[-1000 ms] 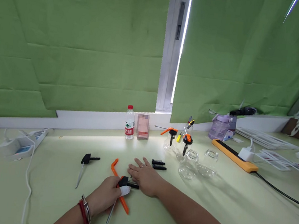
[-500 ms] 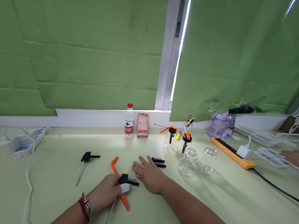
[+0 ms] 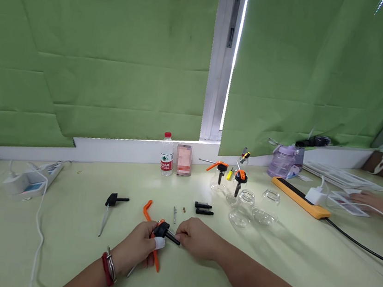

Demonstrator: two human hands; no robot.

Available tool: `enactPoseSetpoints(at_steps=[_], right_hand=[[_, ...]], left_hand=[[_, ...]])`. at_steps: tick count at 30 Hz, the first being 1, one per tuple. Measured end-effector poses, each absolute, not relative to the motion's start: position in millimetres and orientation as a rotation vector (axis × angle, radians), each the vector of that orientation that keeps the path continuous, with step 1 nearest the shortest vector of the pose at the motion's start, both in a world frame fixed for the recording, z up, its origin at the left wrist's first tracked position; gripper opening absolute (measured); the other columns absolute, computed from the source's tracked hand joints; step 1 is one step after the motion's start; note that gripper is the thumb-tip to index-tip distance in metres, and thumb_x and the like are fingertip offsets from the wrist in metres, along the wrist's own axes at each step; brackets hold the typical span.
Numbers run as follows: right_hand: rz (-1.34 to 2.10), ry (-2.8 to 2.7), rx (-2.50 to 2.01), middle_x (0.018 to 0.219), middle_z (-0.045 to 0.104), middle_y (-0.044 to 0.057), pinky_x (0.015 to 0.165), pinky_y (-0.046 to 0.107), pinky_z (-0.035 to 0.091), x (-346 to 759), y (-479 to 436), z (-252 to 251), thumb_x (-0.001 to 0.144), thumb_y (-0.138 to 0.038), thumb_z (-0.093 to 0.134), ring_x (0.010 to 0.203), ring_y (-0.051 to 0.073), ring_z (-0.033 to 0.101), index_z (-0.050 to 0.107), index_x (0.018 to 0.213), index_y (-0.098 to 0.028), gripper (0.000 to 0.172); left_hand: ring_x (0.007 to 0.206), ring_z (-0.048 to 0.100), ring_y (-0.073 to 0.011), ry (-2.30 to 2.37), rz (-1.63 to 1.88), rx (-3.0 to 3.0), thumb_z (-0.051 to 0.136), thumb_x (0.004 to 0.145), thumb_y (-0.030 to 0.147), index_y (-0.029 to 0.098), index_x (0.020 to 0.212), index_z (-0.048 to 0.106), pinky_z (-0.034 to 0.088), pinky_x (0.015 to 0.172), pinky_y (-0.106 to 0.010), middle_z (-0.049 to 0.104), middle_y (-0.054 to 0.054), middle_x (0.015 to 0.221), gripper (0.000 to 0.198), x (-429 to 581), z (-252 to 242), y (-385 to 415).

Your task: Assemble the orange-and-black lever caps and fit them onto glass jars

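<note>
My left hand (image 3: 139, 245), a white wrap on its thumb, grips a black plastic head (image 3: 163, 229) with a black stem and a thin metal rod. An orange lever (image 3: 147, 209) runs under or through that hand. The fingers of my right hand (image 3: 197, 238) are pinched at the stem's tip; what they hold is too small to make out. Beyond them lie a small metal pin (image 3: 175, 215), a tiny brown piece (image 3: 184, 209) and two black parts with springs (image 3: 204, 209). Another black head with a rod (image 3: 112, 200) lies to the left.
Clear jars (image 3: 242, 210) stand right of centre, some topped with orange and black pieces. A water bottle (image 3: 167, 154) is at the back. Power strips (image 3: 299, 198) lie right and left. Another person's hands (image 3: 368, 200) are at the far right.
My right hand has drawn back from lying spread on the table and closed its fingers by the black stem, uncovering the metal pin and brown piece. My left hand has tilted the black head.
</note>
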State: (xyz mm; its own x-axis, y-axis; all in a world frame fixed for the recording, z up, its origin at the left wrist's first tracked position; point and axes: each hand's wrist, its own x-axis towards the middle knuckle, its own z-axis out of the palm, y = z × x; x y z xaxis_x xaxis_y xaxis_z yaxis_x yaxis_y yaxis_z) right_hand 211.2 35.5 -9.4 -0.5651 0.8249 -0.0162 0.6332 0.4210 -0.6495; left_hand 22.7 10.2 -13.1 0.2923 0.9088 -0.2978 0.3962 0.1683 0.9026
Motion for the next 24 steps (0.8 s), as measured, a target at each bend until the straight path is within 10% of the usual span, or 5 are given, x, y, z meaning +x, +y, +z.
enactPoseSetpoints(at_steps=[24], right_hand=[[1.874, -1.755, -1.174, 0.047, 0.047, -0.006, 0.038, 0.019, 0.023, 197.2, 49.1, -19.7, 0.071, -0.034, 0.064, 0.038, 0.004, 0.034, 0.054, 0.065, -0.015, 0.023]], left_hand=[[0.053, 0.034, -0.0073, 1.002, 0.177, 1.811, 0.05, 0.058, 0.015, 0.021, 0.071, 0.042, 0.027, 0.045, -0.019, 0.038, 0.008, 0.062, 0.016, 18.9, -10.6, -0.2]])
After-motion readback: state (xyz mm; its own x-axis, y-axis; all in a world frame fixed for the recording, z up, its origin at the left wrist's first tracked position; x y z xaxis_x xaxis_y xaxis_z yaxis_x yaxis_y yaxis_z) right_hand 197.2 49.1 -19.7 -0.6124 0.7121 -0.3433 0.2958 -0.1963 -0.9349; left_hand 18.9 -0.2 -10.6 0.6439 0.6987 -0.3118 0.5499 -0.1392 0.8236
